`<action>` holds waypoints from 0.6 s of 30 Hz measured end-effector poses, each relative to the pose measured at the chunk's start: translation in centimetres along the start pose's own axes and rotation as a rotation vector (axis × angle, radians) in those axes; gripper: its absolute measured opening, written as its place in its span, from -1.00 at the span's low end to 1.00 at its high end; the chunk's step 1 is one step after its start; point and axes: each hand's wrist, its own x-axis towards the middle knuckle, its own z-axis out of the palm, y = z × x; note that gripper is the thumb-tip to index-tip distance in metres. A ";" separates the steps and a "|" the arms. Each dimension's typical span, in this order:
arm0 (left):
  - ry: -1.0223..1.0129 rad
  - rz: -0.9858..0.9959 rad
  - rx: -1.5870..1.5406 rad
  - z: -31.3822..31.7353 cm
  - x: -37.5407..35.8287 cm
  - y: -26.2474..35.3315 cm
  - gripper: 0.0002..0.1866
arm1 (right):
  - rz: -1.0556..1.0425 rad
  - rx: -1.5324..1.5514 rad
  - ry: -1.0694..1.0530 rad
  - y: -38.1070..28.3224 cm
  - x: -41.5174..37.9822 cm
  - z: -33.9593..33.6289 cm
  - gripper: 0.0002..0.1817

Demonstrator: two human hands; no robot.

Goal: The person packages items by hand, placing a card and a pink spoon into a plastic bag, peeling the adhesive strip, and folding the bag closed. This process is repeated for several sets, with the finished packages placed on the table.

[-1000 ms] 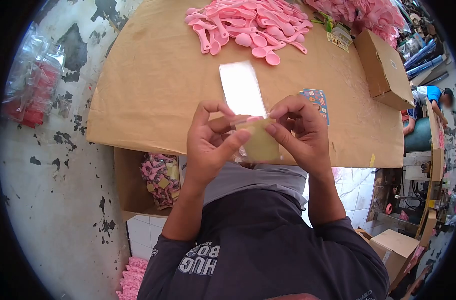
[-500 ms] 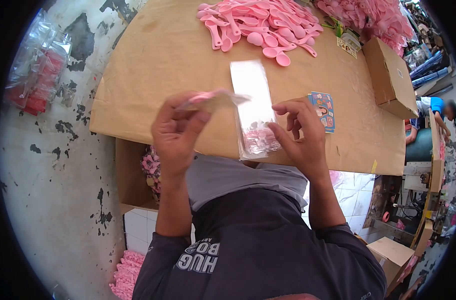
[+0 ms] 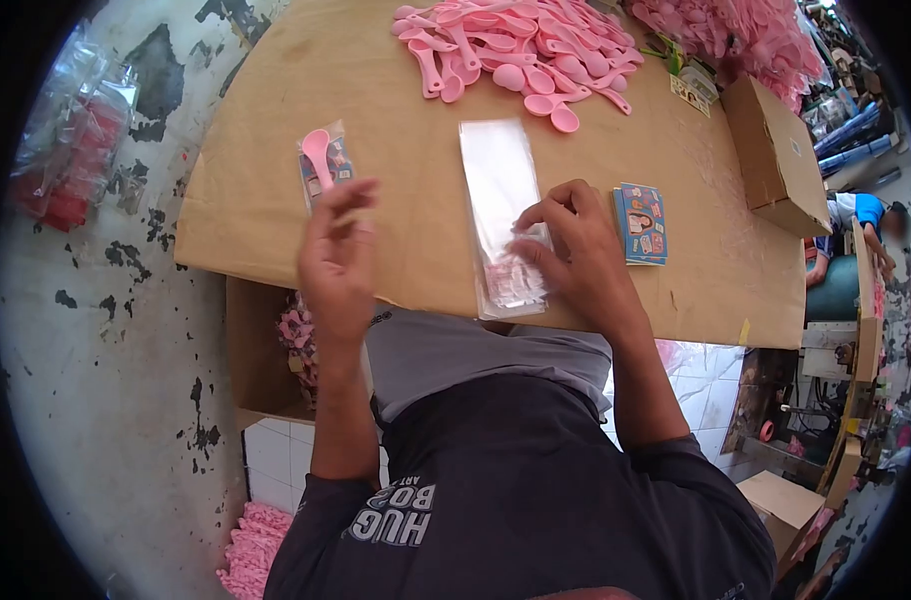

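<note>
My left hand [image 3: 338, 255], slightly blurred, has its fingers stretched out beside a clear packet on the brown table. In the packet a pink measuring spoon [image 3: 317, 150] lies over a blue printed card [image 3: 340, 158]; the hand hides the packet's lower end. My right hand [image 3: 586, 250] is over a stack of clear plastic bags [image 3: 498, 180], its thumb and forefinger bent around a crinkled bit of the top bag. A small stack of blue printed cards [image 3: 643, 222] sits just right of that hand.
A heap of loose pink measuring spoons [image 3: 516, 45] covers the table's far side. More bagged pink spoons [image 3: 741, 40] and a cardboard box [image 3: 776, 155] stand at far right. A peeling wall [image 3: 116, 350] runs along the left. Another person [image 3: 856, 210] is at right.
My left hand has put the packet down at the left of the table and let go of it. My right hand has moved slightly left, and its fingers have closed in on the bags.
</note>
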 end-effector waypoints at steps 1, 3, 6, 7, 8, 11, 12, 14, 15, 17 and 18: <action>-0.072 -0.003 -0.024 0.8 -0.4 0.1 -0.72 | -0.005 0.000 -0.005 0.1 0.1 0.2 -0.77; -0.153 -0.102 -0.027 2.1 -1.2 1.1 -0.74 | 0.055 0.061 0.022 0.3 0.4 0.3 -0.83; -0.288 -0.238 -0.036 3.2 -1.6 1.7 -0.77 | -0.070 0.033 0.180 0.9 0.5 0.4 -0.88; -0.333 -0.279 -0.037 3.4 -1.7 1.8 -0.76 | -0.071 0.031 0.180 0.6 0.5 0.2 -0.88; -0.331 -0.278 -0.038 3.5 -1.6 2.1 -0.76 | -0.065 0.082 0.242 0.1 0.5 -0.3 -0.88; -0.435 -0.329 -0.203 3.9 -1.0 2.8 -0.71 | -0.136 0.115 0.305 -0.6 0.3 -0.9 -0.86; -0.471 -0.379 -0.332 4.2 -0.8 2.9 -0.70 | -0.212 0.095 0.303 -0.8 0.1 -1.2 -0.84; -0.518 -0.422 -0.468 4.9 -0.7 3.3 -0.69 | -0.232 0.123 0.227 -1.7 -0.6 -1.7 -0.85; -0.494 -0.442 -0.467 5.3 -0.7 3.6 -0.71 | -0.248 0.154 0.145 -2.0 -0.9 -1.9 -0.85; -0.494 -0.433 -0.430 5.6 -0.7 3.6 -0.74 | -0.249 0.218 0.113 -2.2 -1.4 -2.1 -0.85; -0.508 -0.440 -0.439 5.6 -0.9 3.5 -0.74 | -0.255 0.297 0.071 -2.1 -1.9 -2.2 -0.85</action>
